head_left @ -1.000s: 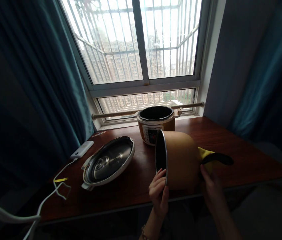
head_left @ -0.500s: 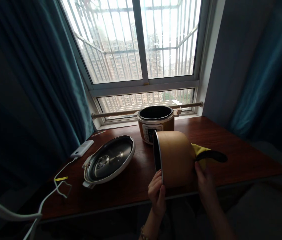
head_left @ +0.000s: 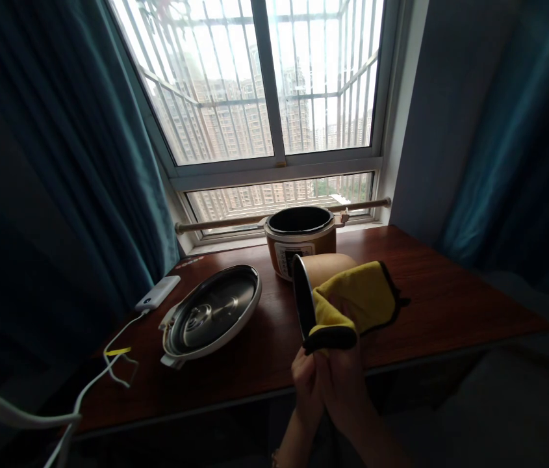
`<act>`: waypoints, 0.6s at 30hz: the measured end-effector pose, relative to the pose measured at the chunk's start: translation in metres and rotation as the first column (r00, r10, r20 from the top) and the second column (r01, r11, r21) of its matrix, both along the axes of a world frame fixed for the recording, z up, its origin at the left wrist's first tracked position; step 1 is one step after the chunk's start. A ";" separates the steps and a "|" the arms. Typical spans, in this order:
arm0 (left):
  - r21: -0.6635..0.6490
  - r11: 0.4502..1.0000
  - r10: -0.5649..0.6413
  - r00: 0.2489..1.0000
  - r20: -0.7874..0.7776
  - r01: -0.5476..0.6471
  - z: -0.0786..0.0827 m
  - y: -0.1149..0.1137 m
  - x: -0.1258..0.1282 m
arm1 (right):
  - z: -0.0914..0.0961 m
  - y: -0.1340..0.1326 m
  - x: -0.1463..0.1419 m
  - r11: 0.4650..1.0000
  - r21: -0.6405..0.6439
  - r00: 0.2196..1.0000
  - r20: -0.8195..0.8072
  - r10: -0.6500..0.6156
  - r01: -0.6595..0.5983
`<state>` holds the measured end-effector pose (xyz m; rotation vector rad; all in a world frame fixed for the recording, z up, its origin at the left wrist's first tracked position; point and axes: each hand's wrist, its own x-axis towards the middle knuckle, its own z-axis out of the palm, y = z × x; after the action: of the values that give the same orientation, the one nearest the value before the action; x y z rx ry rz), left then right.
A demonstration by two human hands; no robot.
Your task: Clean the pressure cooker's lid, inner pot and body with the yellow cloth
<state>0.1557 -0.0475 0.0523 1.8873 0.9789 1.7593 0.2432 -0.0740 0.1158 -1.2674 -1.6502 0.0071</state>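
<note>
A tan inner pot with a dark inside is tipped on its side, its mouth facing left. My left hand is closed on the lower part of its rim. My right hand grips a yellow cloth with black edging, draped over the pot's side and hiding much of it. Both hands are close together, and the cloth covers some of the right fingers. Just behind the pot, an electric pressure cooker stands upright with its top uncovered. Its round lid lies left of the pot, dark inner face up.
A white power bank with a white cable lies on the left of the brown wooden table. A yellow strip is by the cable. Behind the table are a rail and a barred window; blue curtains hang at the sides.
My right hand has moved left with the cloth, from the pot's base to near its rim. The cloth now spreads over the pot's side. My left hand keeps its hold on the rim.
</note>
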 end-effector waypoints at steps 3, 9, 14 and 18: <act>-0.019 0.997 -0.071 0.995 -0.063 0.070 0.002 -0.001 -0.003 | 0.004 0.004 0.006 0.997 0.060 0.994 0.104 0.046 -0.052; 0.011 0.992 -0.117 0.954 -0.277 0.125 -0.006 -0.003 -0.014 | 0.004 0.019 0.036 0.977 0.028 0.974 -0.089 -0.209 0.212; 0.037 0.997 -0.050 0.901 -0.430 0.073 -0.024 -0.004 -0.015 | 0.005 0.008 0.023 0.991 -0.009 0.987 -0.084 -0.133 0.133; 0.100 0.994 0.022 0.847 -0.531 0.037 -0.029 -0.002 -0.023 | 0.005 0.008 0.027 0.999 0.045 0.998 0.052 -0.023 0.020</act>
<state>0.1329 -0.0491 0.0236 2.5198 1.0664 1.3168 0.2699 -0.0657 0.1208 -1.2611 -1.6727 -0.0767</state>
